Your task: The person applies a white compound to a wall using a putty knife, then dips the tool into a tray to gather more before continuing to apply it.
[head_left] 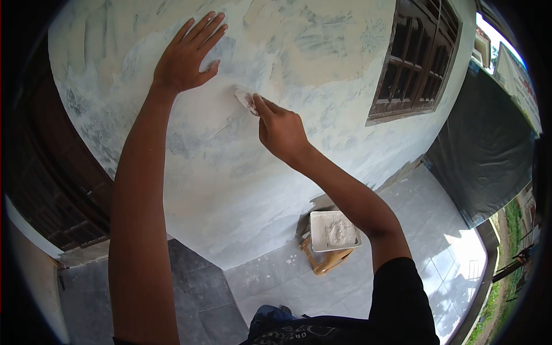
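Note:
My left hand (187, 57) lies flat against the wall (201, 184), fingers stretched upward and thumb apart, holding nothing. To its right and a little lower, my right hand (282, 127) is closed around a putty knife (246, 100). The whitish blade touches the wall, and the handle is mostly hidden in my fingers. Uneven white and cream patches with grey smears cover the wall's surface. A white tray (317, 236) with white paste (340, 232) in it sits below my right forearm.
The tray rests on a tan stool (328, 261) on the grey tiled floor (270, 282). A barred brown window (417, 60) is at upper right, a dark wooden door (63, 167) at left. A black tarp (489, 144) hangs at the right.

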`<state>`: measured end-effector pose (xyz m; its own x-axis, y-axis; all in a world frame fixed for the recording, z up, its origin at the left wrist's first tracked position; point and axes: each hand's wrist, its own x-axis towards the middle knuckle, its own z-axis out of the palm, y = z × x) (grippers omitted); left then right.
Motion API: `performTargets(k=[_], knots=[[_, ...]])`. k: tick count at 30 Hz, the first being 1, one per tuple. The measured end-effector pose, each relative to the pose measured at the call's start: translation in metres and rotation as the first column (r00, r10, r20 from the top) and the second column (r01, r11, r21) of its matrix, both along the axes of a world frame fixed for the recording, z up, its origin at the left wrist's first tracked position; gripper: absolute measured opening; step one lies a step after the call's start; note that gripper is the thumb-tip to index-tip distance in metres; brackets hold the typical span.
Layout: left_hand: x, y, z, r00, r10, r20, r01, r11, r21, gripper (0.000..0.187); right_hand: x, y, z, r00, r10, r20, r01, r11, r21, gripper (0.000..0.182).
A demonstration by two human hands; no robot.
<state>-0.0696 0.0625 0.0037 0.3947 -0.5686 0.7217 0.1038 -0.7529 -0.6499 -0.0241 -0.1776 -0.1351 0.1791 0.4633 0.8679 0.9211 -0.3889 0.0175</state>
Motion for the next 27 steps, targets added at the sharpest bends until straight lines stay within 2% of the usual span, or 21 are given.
performTargets(k=[1, 4, 5, 6, 8, 11, 13, 16, 18, 20, 22, 23, 24, 27], knots=[[0.0, 0.0, -0.001, 1.0, -0.002, -0.003, 0.002, 1.0, 0.003, 0.069, 0.01, -0.008, 0.021, 1.0, 0.017, 0.023, -0.019, 0.995, 0.1, 0.048], [0.003, 0.004, -0.001, 1.0, -0.003, 0.013, 0.003, 1.0, 0.008, 0.068, 0.055, -0.029, 0.091, 0.965, -0.182, 0.19, 0.103, 0.926, 0.364, 0.044], [0.004, 0.006, -0.001, 0.999, -0.041, 0.009, 0.041, 0.999, 0.01, 0.07, 0.064, -0.034, 0.108, 0.953, -0.252, 0.17, 0.169, 0.905, 0.391, 0.043], [0.005, 0.006, -0.001, 0.997, -0.078, 0.007, 0.078, 0.997, 0.011, 0.073, 0.083, -0.033, 0.116, 0.918, -0.343, 0.198, 0.243, 0.882, 0.403, 0.043], [0.004, 0.006, -0.001, 0.997, -0.071, 0.005, 0.07, 0.997, 0.012, 0.073, 0.105, -0.014, 0.104, 0.875, -0.406, 0.263, 0.301, 0.883, 0.36, 0.045], [0.003, 0.004, 0.001, 0.997, -0.077, 0.003, 0.077, 0.997, 0.007, 0.074, 0.069, 0.027, 0.043, 0.827, -0.457, 0.328, 0.41, 0.889, 0.205, 0.053], [0.002, 0.002, -0.002, 0.996, -0.086, -0.004, 0.086, 0.996, -0.001, 0.075, 0.042, 0.038, -0.001, 0.864, -0.361, 0.352, 0.345, 0.932, 0.108, 0.051], [0.001, 0.002, 0.002, 0.998, -0.061, -0.004, 0.061, 0.998, 0.003, 0.075, 0.002, 0.023, -0.033, 0.984, -0.081, 0.158, 0.088, 0.995, -0.039, 0.049], [0.002, 0.003, 0.001, 1.0, -0.026, 0.014, 0.026, 1.0, 0.01, 0.07, 0.003, 0.006, -0.018, 0.999, -0.003, 0.032, 0.002, 0.999, 0.036, 0.046], [0.002, 0.004, 0.0, 0.999, -0.052, 0.005, 0.052, 0.999, 0.013, 0.071, 0.024, -0.013, 0.021, 1.0, -0.019, 0.017, 0.015, 0.97, 0.242, 0.046], [0.004, 0.004, 0.001, 0.997, -0.079, 0.003, 0.079, 0.997, 0.013, 0.072, 0.058, -0.03, 0.063, 0.987, -0.152, 0.046, 0.122, 0.913, 0.389, 0.043], [0.004, 0.004, 0.001, 0.997, -0.077, 0.004, 0.077, 0.997, 0.012, 0.072, 0.074, -0.035, 0.079, 0.957, -0.263, 0.12, 0.183, 0.871, 0.455, 0.04], [0.003, 0.004, 0.0, 0.997, -0.075, 0.004, 0.075, 0.997, 0.011, 0.071, 0.087, -0.036, 0.088, 0.927, -0.355, 0.124, 0.258, 0.841, 0.475, 0.04], [0.004, 0.005, 0.0, 0.997, -0.079, 0.012, 0.079, 0.997, 0.019, 0.071, 0.098, -0.01, 0.071, 0.899, -0.421, 0.123, 0.348, 0.855, 0.385, 0.047]])
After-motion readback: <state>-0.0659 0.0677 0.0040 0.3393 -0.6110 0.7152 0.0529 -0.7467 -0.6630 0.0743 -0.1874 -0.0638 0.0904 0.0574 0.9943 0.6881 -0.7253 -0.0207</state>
